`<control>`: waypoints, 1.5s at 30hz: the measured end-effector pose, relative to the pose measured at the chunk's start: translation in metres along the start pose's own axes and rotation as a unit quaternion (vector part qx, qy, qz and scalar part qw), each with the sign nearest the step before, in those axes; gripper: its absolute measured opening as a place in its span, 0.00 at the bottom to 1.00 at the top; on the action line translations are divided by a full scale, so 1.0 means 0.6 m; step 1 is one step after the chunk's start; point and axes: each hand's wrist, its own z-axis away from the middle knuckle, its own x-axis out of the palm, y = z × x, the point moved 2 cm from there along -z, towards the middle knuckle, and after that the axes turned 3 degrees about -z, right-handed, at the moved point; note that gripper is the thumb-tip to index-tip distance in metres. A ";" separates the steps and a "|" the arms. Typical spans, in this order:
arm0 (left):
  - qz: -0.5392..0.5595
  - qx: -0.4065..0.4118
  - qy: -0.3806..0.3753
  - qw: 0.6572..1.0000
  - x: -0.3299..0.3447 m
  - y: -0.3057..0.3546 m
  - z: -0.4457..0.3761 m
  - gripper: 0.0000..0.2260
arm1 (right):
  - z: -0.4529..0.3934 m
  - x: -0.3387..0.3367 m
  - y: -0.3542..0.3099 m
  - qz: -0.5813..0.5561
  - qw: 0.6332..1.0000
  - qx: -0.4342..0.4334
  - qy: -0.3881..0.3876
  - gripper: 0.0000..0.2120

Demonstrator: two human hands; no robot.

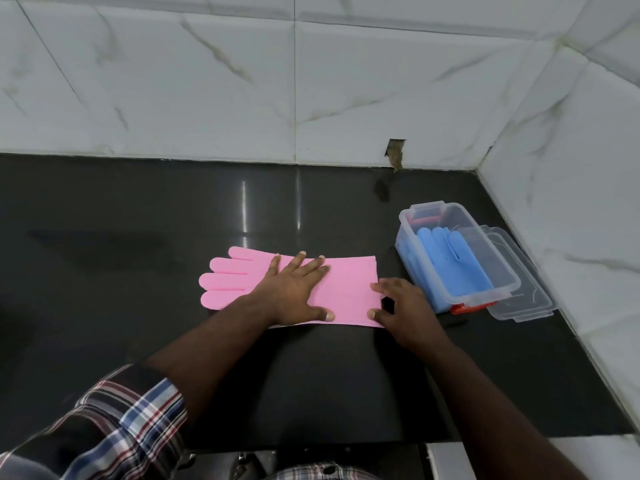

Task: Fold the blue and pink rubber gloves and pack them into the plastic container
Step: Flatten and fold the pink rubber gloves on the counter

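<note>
A pink rubber glove (349, 282) lies flat on the black counter (138, 237), fingers pointing left and cuff to the right. My left hand (294, 292) presses flat on its middle with fingers spread. My right hand (403, 308) touches the cuff edge with its fingertips; whether it pinches the edge I cannot tell. A clear plastic container (485, 289) stands to the right of the glove, with a blue glove (453, 258) lying folded inside it.
The container's clear lid (530, 299) lies under and beside the container on its right. White marble-tiled walls (571, 202) close off the back and right of the counter. The counter's front edge runs near the bottom of the view.
</note>
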 end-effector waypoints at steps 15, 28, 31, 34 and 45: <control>0.018 -0.017 -0.039 0.999 -0.008 0.006 -0.011 0.47 | -0.044 0.000 -0.054 0.189 0.972 -0.074 -0.117 0.40; 0.011 -0.014 -0.043 0.999 -0.008 0.002 -0.014 0.50 | -0.080 -0.011 -0.043 0.161 0.978 0.005 -0.130 0.54; 0.017 -0.016 -0.030 0.999 -0.019 0.012 -0.018 0.47 | -0.088 -0.020 -0.044 0.103 0.993 0.059 -0.001 0.40; 0.025 -0.018 -0.004 1.000 -0.032 0.031 -0.029 0.38 | -0.091 -0.022 -0.041 0.070 0.989 0.112 0.061 0.26; 0.080 -0.008 0.078 0.994 -0.044 0.067 -0.074 0.23 | -0.103 -0.015 -0.034 -0.094 0.974 0.144 0.151 0.14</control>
